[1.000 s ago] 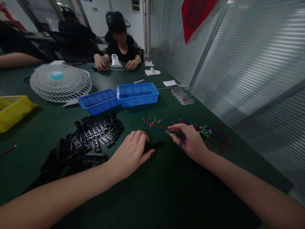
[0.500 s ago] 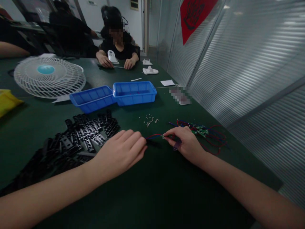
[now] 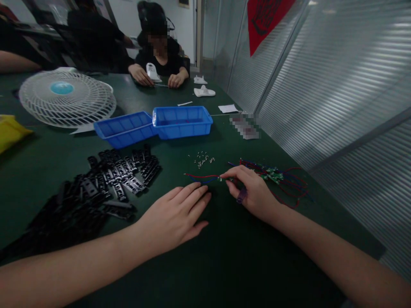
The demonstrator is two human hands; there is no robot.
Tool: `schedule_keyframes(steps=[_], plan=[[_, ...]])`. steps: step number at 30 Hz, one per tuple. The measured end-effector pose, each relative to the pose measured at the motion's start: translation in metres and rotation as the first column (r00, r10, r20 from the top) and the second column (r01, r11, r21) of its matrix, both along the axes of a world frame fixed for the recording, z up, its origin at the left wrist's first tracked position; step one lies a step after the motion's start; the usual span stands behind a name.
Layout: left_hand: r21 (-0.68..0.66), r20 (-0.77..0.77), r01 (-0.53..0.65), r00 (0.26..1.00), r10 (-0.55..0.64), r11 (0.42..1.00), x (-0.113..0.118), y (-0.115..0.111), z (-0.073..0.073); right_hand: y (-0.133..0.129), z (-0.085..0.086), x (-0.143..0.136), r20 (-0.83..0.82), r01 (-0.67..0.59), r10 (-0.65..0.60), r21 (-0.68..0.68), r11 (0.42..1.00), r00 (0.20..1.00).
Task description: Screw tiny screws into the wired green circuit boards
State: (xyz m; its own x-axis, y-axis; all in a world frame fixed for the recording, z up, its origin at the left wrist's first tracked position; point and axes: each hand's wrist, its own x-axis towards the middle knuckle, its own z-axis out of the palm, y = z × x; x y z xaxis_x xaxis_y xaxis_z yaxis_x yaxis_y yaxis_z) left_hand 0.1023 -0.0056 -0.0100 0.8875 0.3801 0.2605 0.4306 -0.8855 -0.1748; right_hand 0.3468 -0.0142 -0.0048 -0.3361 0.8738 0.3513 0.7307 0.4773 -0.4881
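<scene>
My right hand (image 3: 252,190) pinches a small green circuit board (image 3: 220,179) between thumb and fingertips. From the board a red wire and a blue wire (image 3: 202,176) run left above the table. A short purple cylinder, perhaps a tool handle (image 3: 241,195), is tucked in the curled fingers of that same hand. Fingers stretched out, my left hand (image 3: 180,209) lies low over the table, its fingertips at the blue wire. What is under its palm is hidden. A heap of black plastic parts (image 3: 120,177) lies left of it. Several small screws (image 3: 204,160) are scattered beyond the wires.
More circuit boards with red and blue wires (image 3: 272,175) lie right of my right hand. Two blue bins (image 3: 183,130) stand farther back. A white fan grille (image 3: 93,102) lies left, near a yellow bag (image 3: 11,132). Across the table a person (image 3: 160,64) handles a white part.
My left hand has moved slightly toward me and its fingers have straightened. The dark piece by its fingertips no longer shows, and the wires' left ends are now exposed. My right hand keeps its pinch.
</scene>
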Motion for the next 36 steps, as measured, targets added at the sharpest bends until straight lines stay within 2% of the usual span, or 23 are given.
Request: schedule_keyframes(steps=[5,9,14,17,19,21,23,26,31,36], plan=[[-0.096,-0.019,-0.021,1.0,0.019,0.995,0.0,0.003,0.002,-0.001,0.001,0.0,0.008,-0.058,0.058,-0.027,0.998,0.998],[-0.121,-0.013,-0.019,1.0,0.017,0.993,0.0,0.002,0.002,-0.001,0.0,-0.001,-0.02,-0.079,0.079,-0.033,0.996,0.997],[-0.06,-0.024,0.002,1.0,-0.003,0.998,0.002,0.0,0.0,0.001,-0.004,-0.004,-0.067,-0.118,0.118,-0.007,0.993,0.991],[0.013,0.004,0.01,1.0,-0.01,1.0,0.003,0.002,0.005,0.006,-0.007,-0.009,-0.112,-0.157,0.158,0.021,0.987,0.981],[0.084,0.065,-0.025,0.998,0.02,0.996,0.002,0.004,0.011,0.011,-0.008,-0.014,-0.144,-0.183,0.186,0.035,0.982,0.972],[0.14,0.131,-0.107,0.987,0.089,0.984,0.001,0.007,0.017,0.016,-0.008,-0.02,-0.155,-0.217,0.22,0.039,0.975,0.963],[0.136,0.168,-0.186,0.972,0.162,0.973,-0.001,0.01,0.019,0.018,-0.007,-0.023,-0.139,-0.258,0.261,0.035,0.965,0.955],[0.062,0.159,-0.217,0.966,0.205,0.974,-0.006,0.015,0.018,0.015,-0.006,-0.022,-0.087,-0.312,0.314,0.035,0.949,0.945],[-0.042,0.166,-0.153,0.973,0.158,0.987,-0.01,0.017,0.014,0.006,-0.006,-0.013,-0.018,-0.296,0.298,0.056,0.953,0.954],[-0.028,0.176,-0.106,0.978,0.109,0.994,-0.012,0.017,0.016,0.007,-0.006,-0.011,0.008,-0.2,0.2,0.051,0.978,0.98]])
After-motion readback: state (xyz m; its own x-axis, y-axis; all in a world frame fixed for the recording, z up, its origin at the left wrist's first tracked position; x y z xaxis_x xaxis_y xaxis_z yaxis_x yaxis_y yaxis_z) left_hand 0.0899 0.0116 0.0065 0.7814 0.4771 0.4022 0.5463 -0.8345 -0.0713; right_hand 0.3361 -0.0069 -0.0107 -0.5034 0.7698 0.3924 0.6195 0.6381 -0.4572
